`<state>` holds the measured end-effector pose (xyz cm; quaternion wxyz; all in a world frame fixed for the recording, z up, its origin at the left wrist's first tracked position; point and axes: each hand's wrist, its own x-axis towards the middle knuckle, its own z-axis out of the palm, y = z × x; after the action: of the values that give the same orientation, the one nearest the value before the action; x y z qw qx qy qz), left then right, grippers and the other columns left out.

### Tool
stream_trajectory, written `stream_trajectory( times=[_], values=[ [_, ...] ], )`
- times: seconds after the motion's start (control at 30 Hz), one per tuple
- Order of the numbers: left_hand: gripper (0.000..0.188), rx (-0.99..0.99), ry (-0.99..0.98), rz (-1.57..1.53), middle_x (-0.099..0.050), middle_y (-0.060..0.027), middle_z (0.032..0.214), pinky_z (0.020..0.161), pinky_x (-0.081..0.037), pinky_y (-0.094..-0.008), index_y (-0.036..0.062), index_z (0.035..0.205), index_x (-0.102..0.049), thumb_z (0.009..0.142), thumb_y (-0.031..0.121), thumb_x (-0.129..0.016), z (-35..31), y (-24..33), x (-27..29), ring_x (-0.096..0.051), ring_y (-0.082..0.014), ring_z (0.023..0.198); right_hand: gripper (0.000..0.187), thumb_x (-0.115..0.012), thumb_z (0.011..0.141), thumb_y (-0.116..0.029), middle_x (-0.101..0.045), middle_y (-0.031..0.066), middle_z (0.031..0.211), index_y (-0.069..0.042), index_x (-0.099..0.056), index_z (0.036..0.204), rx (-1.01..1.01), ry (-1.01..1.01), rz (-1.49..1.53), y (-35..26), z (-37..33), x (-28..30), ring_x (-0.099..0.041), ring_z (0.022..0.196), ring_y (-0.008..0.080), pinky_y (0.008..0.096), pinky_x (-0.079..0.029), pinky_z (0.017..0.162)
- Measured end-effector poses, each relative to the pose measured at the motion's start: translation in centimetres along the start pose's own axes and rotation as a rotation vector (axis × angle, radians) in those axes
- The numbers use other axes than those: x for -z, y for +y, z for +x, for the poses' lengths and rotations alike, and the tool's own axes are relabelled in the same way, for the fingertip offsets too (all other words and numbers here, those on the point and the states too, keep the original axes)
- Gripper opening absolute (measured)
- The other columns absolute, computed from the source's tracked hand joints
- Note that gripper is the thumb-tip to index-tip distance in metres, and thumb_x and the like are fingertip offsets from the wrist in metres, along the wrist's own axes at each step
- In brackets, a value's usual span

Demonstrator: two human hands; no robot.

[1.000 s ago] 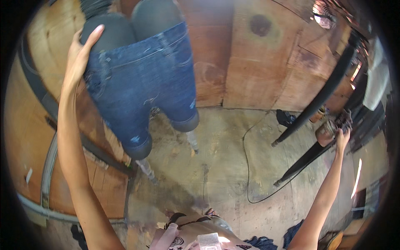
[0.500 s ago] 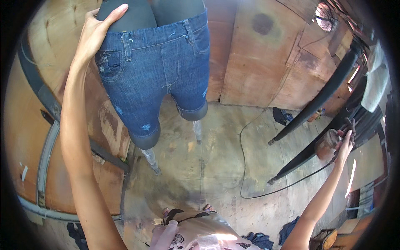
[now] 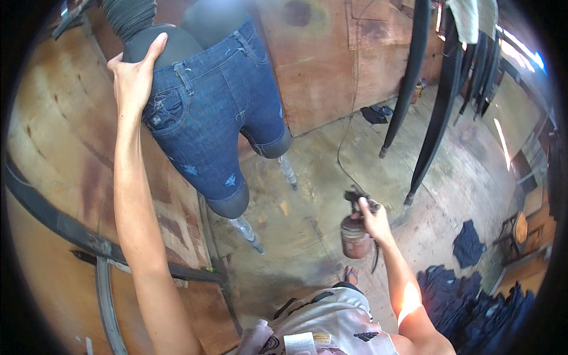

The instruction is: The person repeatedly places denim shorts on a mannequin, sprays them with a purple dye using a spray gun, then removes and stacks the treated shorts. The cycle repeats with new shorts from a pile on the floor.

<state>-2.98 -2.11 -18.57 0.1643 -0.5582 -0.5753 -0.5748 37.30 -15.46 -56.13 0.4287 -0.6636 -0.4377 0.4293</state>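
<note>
Blue denim shorts (image 3: 207, 94) with small frayed light patches are stretched over a dark, smooth lower-body form (image 3: 171, 50) at upper left. My left hand (image 3: 135, 74) grips this form at its side just above the waistband, thumb across the front, the other fingers mostly hidden behind. Below the cuffs, the form's legs end in thin wrapped rods (image 3: 247, 234). In front of my body, right of the shorts and apart from them, my right hand (image 3: 374, 220) is closed round the handle of a spray gun (image 3: 357, 236). A stained reddish-brown cup hangs under the gun.
A thin hose (image 3: 340, 155) trails from the gun across the floor. Long black leg-shaped tubes (image 3: 438, 118) hang at right. Dark garments (image 3: 473, 302) lie heaped at lower right, near a wooden stool (image 3: 519, 228). A curved metal rail (image 3: 59, 222) runs along the left.
My right hand has brought the spray gun from the far right in toward the middle. My left hand keeps its hold on the form. The view has turned rightward.
</note>
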Motion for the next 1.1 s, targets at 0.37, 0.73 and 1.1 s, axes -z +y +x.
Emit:
stream_trajectory(
  times=[0.37, 0.73, 1.1],
  values=[
    [0.114, -0.033, -0.078, -0.065, -0.041, -0.0332, 0.139, 0.109, -0.040, -0.0424, -0.0219, 0.130, -0.046, 0.069, 0.069, -0.077, 1.2, 0.3, -0.6, -0.052, -0.0391, 0.128, 0.069, -0.059, 0.098, -0.046, -0.071, 0.0124, 0.103, 0.004, -0.046, 0.144, 0.863, 0.007, 0.395, -15.6, -7.3, -2.4, -0.066, 0.086, 0.0154, 0.0308, -0.052, 0.082],
    [0.115, -0.014, -0.200, -0.217, -0.048, -0.0361, 0.131, 0.108, -0.040, -0.0407, -0.0208, 0.138, -0.031, 0.073, 0.063, -0.076, 1.6, 1.1, -0.1, -0.051, -0.0389, 0.128, 0.050, -0.059, 0.099, -0.031, -0.070, 0.0092, 0.088, -0.001, -0.054, 0.139, 0.426, -0.203, 0.097, -14.5, -2.4, -0.9, -0.061, 0.077, 0.0141, 0.0308, -0.050, 0.077],
    [0.086, -0.016, -0.298, -0.405, -0.052, -0.0206, 0.131, 0.111, -0.033, -0.0364, -0.0072, 0.135, -0.044, 0.085, 0.059, -0.067, 2.4, -1.2, -0.6, -0.050, -0.0278, 0.126, 0.064, -0.063, 0.097, -0.038, -0.068, 0.0065, 0.093, 0.006, -0.048, 0.141, 0.737, -0.177, 0.515, -14.5, -4.4, 5.2, -0.055, 0.065, 0.0062, 0.0208, -0.046, 0.059]
  ],
)
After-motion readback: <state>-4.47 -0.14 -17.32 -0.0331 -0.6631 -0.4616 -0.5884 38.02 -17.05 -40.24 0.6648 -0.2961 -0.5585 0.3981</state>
